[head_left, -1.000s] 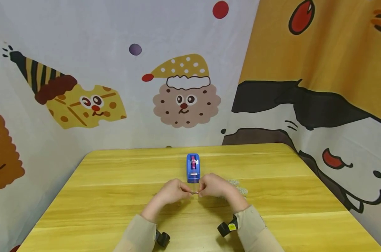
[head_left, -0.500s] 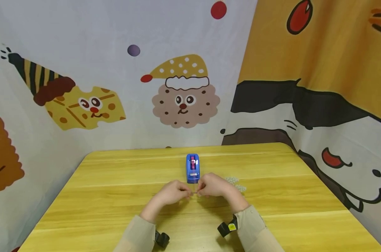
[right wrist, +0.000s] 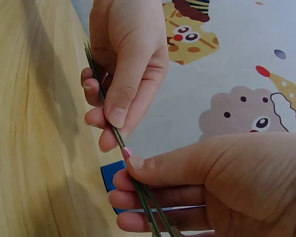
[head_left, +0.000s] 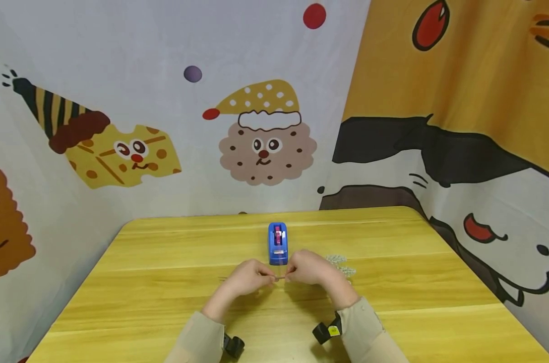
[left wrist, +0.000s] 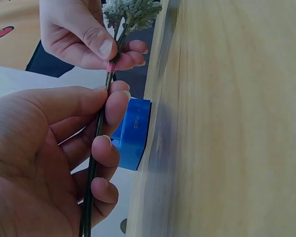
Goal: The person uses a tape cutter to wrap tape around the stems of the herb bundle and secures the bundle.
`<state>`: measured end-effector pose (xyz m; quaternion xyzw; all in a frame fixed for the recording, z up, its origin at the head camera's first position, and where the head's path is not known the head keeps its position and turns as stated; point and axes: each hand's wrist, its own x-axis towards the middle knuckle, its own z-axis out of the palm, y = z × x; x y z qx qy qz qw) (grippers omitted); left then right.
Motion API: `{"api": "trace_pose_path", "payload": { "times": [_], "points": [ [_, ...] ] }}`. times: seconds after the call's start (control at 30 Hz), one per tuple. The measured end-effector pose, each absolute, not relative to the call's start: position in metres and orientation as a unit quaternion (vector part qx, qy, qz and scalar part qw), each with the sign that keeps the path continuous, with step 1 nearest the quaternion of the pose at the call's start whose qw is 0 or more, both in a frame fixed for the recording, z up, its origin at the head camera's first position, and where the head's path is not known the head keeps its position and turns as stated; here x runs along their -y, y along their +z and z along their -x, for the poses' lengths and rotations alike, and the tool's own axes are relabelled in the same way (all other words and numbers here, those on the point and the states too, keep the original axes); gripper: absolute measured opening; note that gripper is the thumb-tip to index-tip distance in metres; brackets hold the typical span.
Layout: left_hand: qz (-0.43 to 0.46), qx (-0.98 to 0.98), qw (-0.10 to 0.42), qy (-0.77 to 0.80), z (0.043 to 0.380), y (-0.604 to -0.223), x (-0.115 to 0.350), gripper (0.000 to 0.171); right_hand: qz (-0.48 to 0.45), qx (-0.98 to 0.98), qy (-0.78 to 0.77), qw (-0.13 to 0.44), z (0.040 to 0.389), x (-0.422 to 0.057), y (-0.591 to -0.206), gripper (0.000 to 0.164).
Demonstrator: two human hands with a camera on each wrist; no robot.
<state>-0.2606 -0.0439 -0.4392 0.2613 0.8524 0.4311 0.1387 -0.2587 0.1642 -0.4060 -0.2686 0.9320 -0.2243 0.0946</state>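
Both hands hold a thin bundle of dark green stems point(left wrist: 99, 118) crosswise above the table. Pale grey-green leafy heads point(left wrist: 133, 14) stick out past the right hand. The left hand point(head_left: 249, 277) pinches the stems between thumb and index finger, its other fingers curled along them. Close beside it, the right hand point(head_left: 308, 267) pinches at a small pink band point(right wrist: 127, 152) wrapped around the stems. Just beyond the hands stands a blue tape dispenser point(head_left: 278, 256) with a pink core. A faint see-through strip shows between its front and the stems in the head view.
A wood-grain table point(head_left: 165, 312) lies under the hands. Behind it hangs a cloth backdrop point(head_left: 147, 40) printed with cartoon figures. Black wrist cameras point(head_left: 234, 347) are strapped below both sleeves.
Both hands stay nearly in place. The stem ends now show more clearly left of the left hand, and the leafy heads have shifted slightly.
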Motion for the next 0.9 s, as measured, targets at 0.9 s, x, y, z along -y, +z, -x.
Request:
{"api": "trace_pose_path", "payload": {
  "times": [0.9],
  "points": [
    [-0.22,-0.877,0.097,0.416,0.2605,-0.4406,0.0404,0.01,0.234,-0.954,-0.179,0.06,0.2612,-0.1593,-0.4132,0.019]
  ]
}}
